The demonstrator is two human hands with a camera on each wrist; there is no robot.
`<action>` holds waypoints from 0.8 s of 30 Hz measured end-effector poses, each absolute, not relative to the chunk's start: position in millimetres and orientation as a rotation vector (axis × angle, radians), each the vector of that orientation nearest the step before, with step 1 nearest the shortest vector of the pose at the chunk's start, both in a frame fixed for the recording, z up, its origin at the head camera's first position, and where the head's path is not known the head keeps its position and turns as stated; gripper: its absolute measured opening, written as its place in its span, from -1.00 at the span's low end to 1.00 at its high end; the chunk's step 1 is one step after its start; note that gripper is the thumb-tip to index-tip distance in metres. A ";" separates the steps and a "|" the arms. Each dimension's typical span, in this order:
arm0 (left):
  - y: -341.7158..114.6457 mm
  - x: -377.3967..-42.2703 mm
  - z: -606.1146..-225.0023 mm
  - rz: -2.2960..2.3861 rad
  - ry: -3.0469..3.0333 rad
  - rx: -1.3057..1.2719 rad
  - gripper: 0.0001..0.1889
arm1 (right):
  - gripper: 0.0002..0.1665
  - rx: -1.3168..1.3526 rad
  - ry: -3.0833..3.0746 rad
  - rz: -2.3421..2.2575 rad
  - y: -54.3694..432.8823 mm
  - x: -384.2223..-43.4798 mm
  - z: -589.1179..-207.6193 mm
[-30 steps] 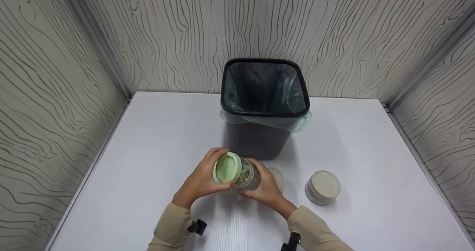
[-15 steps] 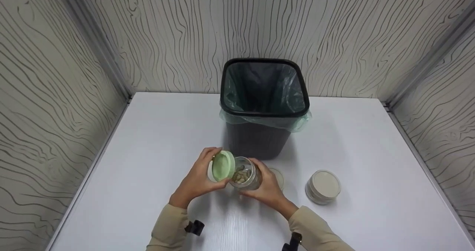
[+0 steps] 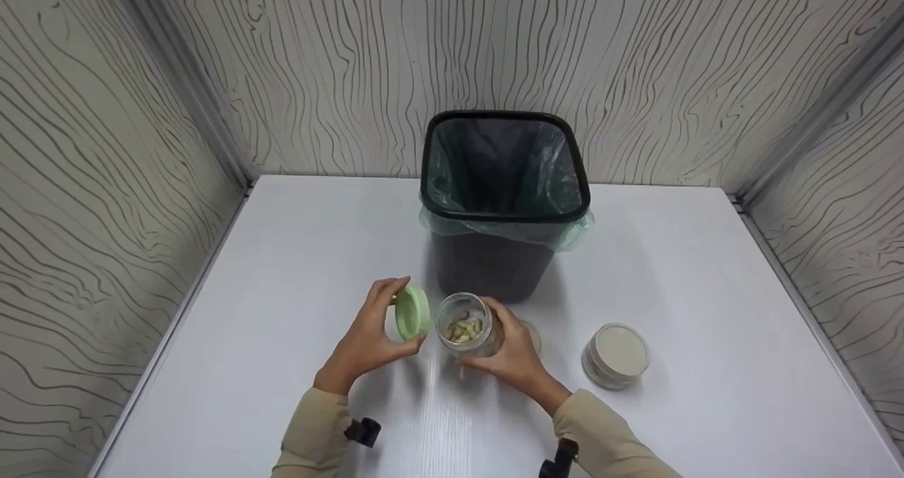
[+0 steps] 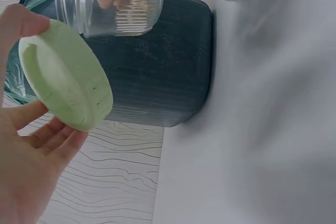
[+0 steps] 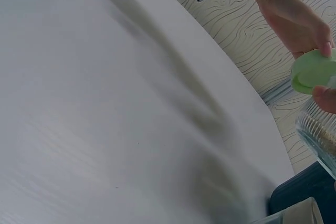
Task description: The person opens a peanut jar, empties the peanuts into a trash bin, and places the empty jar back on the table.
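My left hand (image 3: 364,340) pinches a pale green round lid (image 3: 414,312) by its rim, thumb at one side and fingers at the other. The lid stands on edge, its hollow side turned leftward. Just right of it, my right hand (image 3: 517,356) grips a clear glass jar (image 3: 450,308) round its side. The jar's open mouth tilts toward the head camera, showing small beige peanut-like pieces (image 3: 464,328) inside. Ribbed glass on its lower part shows in the left wrist view. Lid and jar are apart in the head view, both held above the white table (image 3: 296,266).
A black bin (image 3: 487,266) lined with a green bag stands behind the hands. To the right sits a lidded jar (image 3: 616,354) with a beige top. Another beige-topped jar (image 3: 532,337) is mostly hidden behind my right hand. Patterned panels (image 3: 339,75) enclose the table's back and sides.
The green lid has moved left, away from the jar's mouth, and turned more on edge. The jar's mouth and contents have come into full view. The bin and the other jars stay put.
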State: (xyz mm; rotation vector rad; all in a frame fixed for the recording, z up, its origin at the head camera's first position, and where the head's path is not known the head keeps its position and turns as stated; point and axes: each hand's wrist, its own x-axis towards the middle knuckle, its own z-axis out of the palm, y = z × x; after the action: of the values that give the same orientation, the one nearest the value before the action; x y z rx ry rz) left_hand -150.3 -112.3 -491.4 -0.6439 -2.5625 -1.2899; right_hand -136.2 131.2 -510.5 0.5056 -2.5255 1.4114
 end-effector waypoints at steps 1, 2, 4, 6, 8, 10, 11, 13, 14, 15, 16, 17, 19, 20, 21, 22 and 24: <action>-112.9 -150.5 -492.2 -1.289 -2.568 -0.636 -0.14 | 0.13 0.504 -2.529 1.412 131.5 -135.9 -509.9; -113.5 -150.9 -493.1 -1.289 -2.573 -0.628 -0.14 | 0.13 0.506 -2.530 1.411 131.8 -135.8 -509.6; -114.7 -151.4 -495.3 -1.279 -2.582 -0.610 -0.13 | 0.13 0.507 -2.531 1.415 132.5 -135.3 -509.2; -115.8 -151.9 -497.9 -1.280 -2.578 -0.599 -0.14 | 0.13 0.504 -2.529 1.423 132.9 -134.9 -509.3; -117.0 -152.8 -501.3 -1.281 -2.565 -0.596 -0.14 | 0.12 0.498 -2.525 1.426 133.0 -134.9 -510.0; -118.1 -153.7 -504.0 -1.293 -2.553 -0.587 -0.16 | 0.12 0.494 -2.527 1.412 133.1 -134.9 -510.8; -118.7 -154.4 -505.2 -1.302 -2.548 -0.580 -0.16 | 0.12 0.490 -2.526 1.415 133.0 -135.1 -511.0; -119.8 -155.8 -507.6 -1.319 -2.542 -0.565 -0.17 | 0.11 0.483 -2.528 1.419 132.9 -135.4 -511.3; -120.3 -156.3 -508.8 -1.328 -2.538 -0.559 -0.18 | 0.11 0.480 -2.530 1.420 132.9 -135.4 -511.2; -120.7 -156.7 -509.7 -1.332 -2.535 -0.553 -0.18 | 0.11 0.478 -2.533 1.419 132.9 -135.6 -511.4; -121.2 -157.1 -510.8 -1.336 -2.533 -0.546 -0.18 | 0.11 0.471 -2.533 1.433 132.9 -135.7 -511.2; -121.6 -157.5 -512.0 -1.334 -2.530 -0.541 -0.19 | 0.11 0.469 -2.533 1.442 133.0 -135.7 -511.2; -122.3 -158.0 -514.1 -1.333 -2.524 -0.532 -0.19 | 0.10 0.468 -2.535 1.436 133.2 -135.7 -510.9; -122.6 -158.2 -515.2 -1.326 -2.520 -0.526 -0.20 | 0.10 0.467 -2.535 1.432 133.3 -135.8 -510.7; -122.9 -158.5 -516.2 -1.321 -2.517 -0.518 -0.20 | 0.10 0.469 -2.536 1.421 133.4 -135.9 -510.8; -123.3 -159.0 -517.7 -1.311 -2.514 -0.510 -0.19 | 0.10 0.469 -2.536 1.415 133.4 -136.0 -510.6; -124.0 -159.7 -520.0 -1.298 -2.507 -0.493 -0.20 | 0.10 0.466 -2.537 1.398 133.4 -136.2 -510.4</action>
State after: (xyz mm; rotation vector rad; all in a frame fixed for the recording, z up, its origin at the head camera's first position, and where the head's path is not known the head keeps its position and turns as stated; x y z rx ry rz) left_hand -159.7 -124.0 -520.0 -0.4931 -2.5066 -1.2983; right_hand -136.2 133.4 -510.4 0.4657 -2.5373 1.3978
